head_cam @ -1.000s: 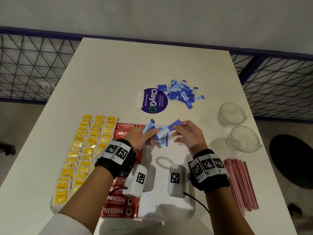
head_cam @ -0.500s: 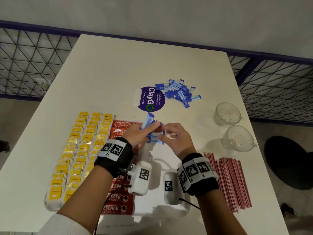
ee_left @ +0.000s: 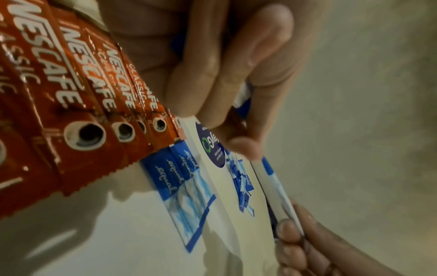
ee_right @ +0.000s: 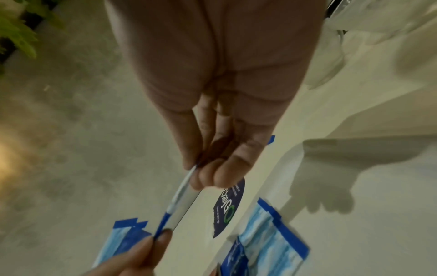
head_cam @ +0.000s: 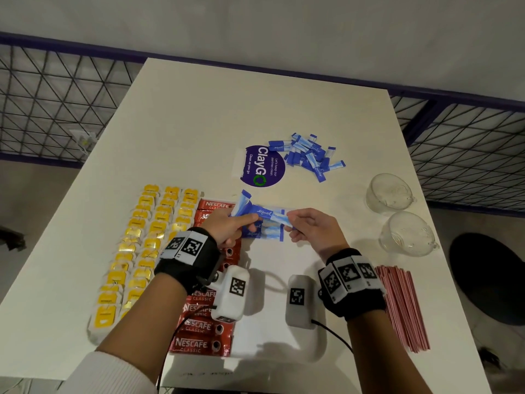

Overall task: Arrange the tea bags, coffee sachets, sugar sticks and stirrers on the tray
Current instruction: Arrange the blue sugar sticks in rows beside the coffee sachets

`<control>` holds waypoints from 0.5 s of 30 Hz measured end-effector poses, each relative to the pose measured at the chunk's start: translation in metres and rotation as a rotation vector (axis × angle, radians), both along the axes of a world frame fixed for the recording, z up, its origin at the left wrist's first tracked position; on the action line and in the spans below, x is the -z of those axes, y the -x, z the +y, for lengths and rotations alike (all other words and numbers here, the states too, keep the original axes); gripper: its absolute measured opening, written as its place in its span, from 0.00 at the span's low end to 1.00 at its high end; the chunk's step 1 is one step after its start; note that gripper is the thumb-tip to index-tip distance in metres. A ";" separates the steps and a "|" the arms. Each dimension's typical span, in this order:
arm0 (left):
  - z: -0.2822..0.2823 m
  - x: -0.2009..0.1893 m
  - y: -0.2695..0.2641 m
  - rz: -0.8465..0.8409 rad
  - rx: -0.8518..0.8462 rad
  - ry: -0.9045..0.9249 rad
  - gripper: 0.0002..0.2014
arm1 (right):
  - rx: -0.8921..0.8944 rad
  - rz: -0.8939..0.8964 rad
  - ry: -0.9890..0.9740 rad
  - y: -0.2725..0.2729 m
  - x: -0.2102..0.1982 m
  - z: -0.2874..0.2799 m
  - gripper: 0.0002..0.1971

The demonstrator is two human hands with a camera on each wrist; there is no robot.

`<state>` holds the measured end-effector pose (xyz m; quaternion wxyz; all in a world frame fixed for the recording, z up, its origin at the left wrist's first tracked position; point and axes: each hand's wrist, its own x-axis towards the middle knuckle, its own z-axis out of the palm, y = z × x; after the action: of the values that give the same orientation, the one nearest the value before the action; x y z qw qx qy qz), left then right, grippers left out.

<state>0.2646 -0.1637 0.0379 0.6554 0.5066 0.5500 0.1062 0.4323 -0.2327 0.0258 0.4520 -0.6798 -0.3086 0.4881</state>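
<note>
My left hand (head_cam: pixel 241 220) grips a few blue-and-white sugar sticks; one stick (head_cam: pixel 243 200) pokes up past the thumb. My right hand (head_cam: pixel 292 223) pinches the far end of another held stick (head_cam: pixel 270 214), so it spans both hands just above the tray. The left wrist view shows this stick (ee_left: pixel 272 183) under my left hand (ee_left: pixel 231 142). The right wrist view shows my right hand (ee_right: pixel 196 173) pinching the stick (ee_right: pixel 182 198). Under the hands, a few sugar sticks (head_cam: pixel 264 233) lie side by side next to the red coffee sachets (head_cam: pixel 204 328). Yellow tea bags (head_cam: pixel 147 245) fill the left.
A loose pile of sugar sticks (head_cam: pixel 308 155) lies farther back, beside a purple round sticker (head_cam: pixel 261 166). Two glass cups (head_cam: pixel 390 191) (head_cam: pixel 406 234) stand at the right. Red stirrers (head_cam: pixel 400 305) lie in a bundle near the right edge. Wire fencing flanks the table.
The hands came close together above the laid sugar sticks. They have since drawn slightly apart, with one stick stretched between them.
</note>
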 end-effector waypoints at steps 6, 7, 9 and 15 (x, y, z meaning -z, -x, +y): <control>0.007 0.008 0.009 0.212 0.060 -0.223 0.10 | -0.101 -0.069 0.189 -0.004 0.007 -0.003 0.06; 0.008 0.009 0.011 0.223 0.093 -0.247 0.09 | -0.115 -0.070 0.233 -0.003 0.010 -0.004 0.08; 0.010 0.012 0.012 0.255 0.161 -0.268 0.10 | -0.140 -0.107 0.311 0.001 0.019 -0.005 0.09; 0.013 0.015 0.011 0.354 0.281 -0.290 0.09 | -0.127 -0.212 0.396 0.012 0.034 -0.005 0.09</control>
<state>0.2540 -0.1505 0.0227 0.4779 0.6773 0.5594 0.0018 0.4201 -0.2377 -0.0082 0.2434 -0.7819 -0.2946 0.4926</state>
